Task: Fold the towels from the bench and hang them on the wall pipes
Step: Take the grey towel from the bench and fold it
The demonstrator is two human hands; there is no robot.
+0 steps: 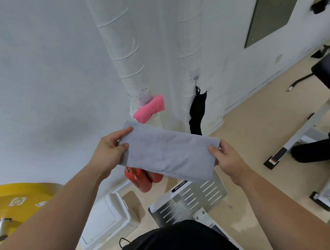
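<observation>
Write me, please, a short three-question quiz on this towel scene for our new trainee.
1. True or false: the grey towel already hangs on a pipe.
2. Which colour is the towel at the left pipe? A pink, B green, C yellow.
3. Fill in: the grey towel is gripped by ____ hands.

Key:
1. False: it is held in the air.
2. A: the pink towel.
3. Both: the left hand and the right hand grip its two ends.
</observation>
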